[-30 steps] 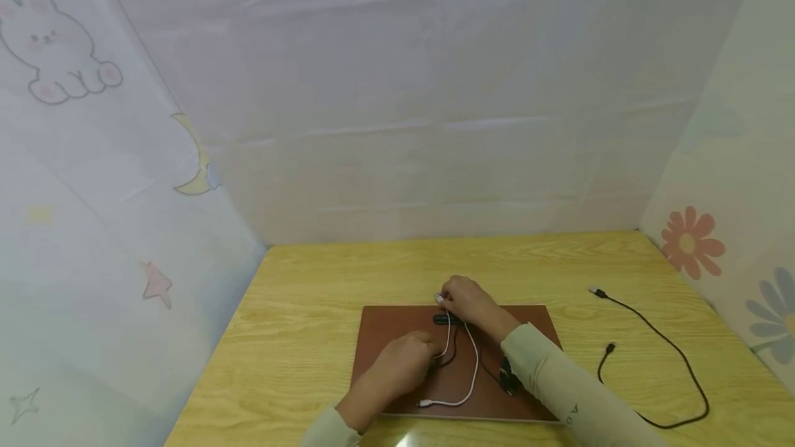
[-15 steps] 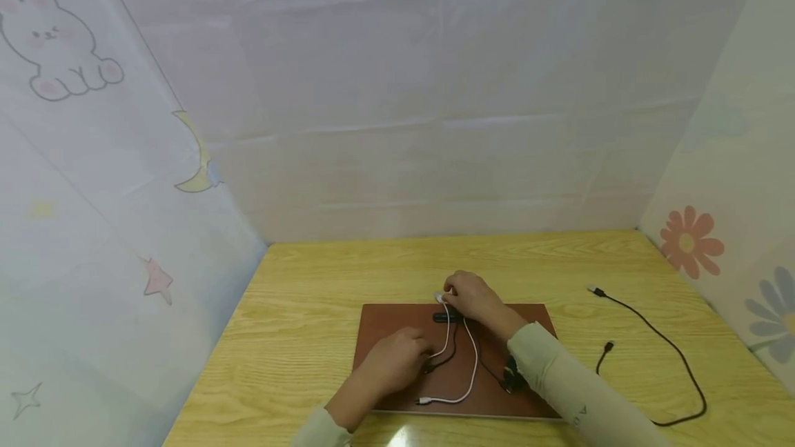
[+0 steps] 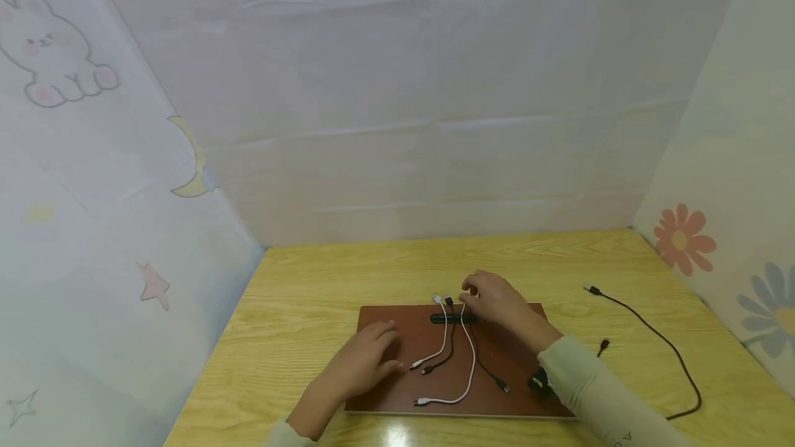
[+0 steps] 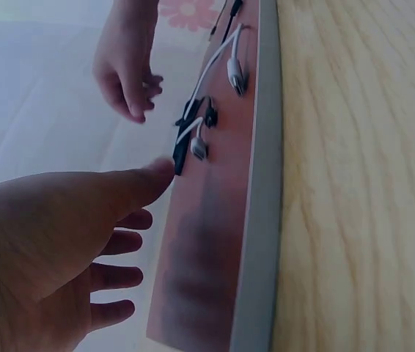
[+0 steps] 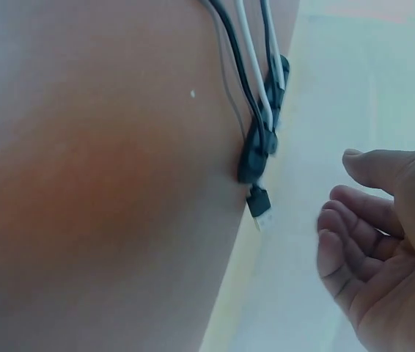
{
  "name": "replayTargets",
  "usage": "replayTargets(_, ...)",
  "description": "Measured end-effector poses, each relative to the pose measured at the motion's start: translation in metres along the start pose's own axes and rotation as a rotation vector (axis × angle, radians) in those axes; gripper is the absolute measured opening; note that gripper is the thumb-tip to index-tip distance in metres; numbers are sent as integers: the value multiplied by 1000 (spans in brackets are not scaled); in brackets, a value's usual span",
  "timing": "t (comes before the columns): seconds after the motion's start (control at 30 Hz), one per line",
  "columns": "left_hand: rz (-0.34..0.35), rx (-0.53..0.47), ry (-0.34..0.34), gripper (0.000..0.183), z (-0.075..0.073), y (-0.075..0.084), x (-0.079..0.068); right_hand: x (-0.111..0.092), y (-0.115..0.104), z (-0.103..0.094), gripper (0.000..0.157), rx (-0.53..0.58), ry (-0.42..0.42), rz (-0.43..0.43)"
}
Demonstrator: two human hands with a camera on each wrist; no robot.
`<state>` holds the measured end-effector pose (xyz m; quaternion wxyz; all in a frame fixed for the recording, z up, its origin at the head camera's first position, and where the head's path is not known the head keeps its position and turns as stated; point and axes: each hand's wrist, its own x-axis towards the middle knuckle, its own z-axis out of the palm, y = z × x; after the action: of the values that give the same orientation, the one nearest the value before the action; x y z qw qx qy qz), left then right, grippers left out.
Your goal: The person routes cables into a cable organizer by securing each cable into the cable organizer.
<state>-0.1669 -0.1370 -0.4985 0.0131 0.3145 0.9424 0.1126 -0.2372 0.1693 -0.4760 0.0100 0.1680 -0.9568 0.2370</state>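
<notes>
A black cable holder strip (image 3: 453,319) sits near the far edge of a brown board (image 3: 388,402). Running through it are a short white USB cable (image 3: 445,336), a longer white cable (image 3: 474,361) and two black cables, one with its USB plug (image 5: 259,205) past the board's edge. My left hand (image 3: 363,359) hovers over the board's left part, fingers spread and holding nothing. Beyond the strip, my right hand (image 3: 497,300) is raised with loosely bent fingers; in the right wrist view nothing lies between its fingers and thumb. The free cable ends lie toward me.
Another black USB cable (image 3: 658,332) lies curved on the wooden table (image 3: 298,295), right of the board. A black item (image 3: 539,381) on the board is partly covered by my right sleeve. Patterned sheets (image 3: 397,178) stand behind the table and along both sides.
My left hand has let go of the short white cable's end and moved left. My right hand has released the cables' USB end and shifted right, so more of the strip shows.
</notes>
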Motion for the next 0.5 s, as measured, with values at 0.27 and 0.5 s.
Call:
replayTargets(0.27, -2, -59, -58, 71, 5, -11, -18, -34, 11, -22, 23, 1, 44, 29)
replayTargets(0.5, -13, -91, -91, 77, 15, -15, -23, -61, 26, -37, 22, -6, 80, 42)
